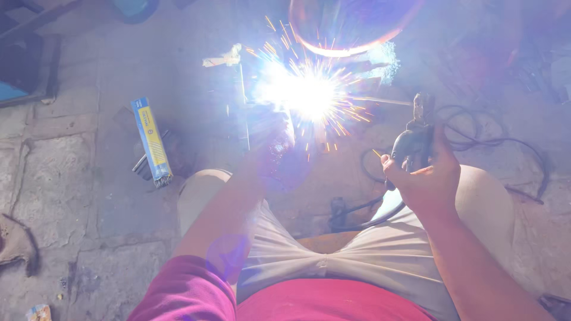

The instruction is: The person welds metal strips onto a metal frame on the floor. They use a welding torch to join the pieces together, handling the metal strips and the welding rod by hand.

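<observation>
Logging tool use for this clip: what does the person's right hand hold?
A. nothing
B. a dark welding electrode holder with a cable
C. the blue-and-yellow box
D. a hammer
B: the right hand grips a dark electrode holder, its rod reaching toward the bright arc; the blue-and-yellow box lies on the floor.

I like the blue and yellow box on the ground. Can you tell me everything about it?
The blue and yellow box is long and narrow, and looks like cardboard. It has a yellow face with blue edges and ends. It lies flat on the stone floor, slanted, left of the person's knee. Its lower end looks open, with thin rod tips showing there. A few dark rods lie half under it. No hand touches it.
</observation>
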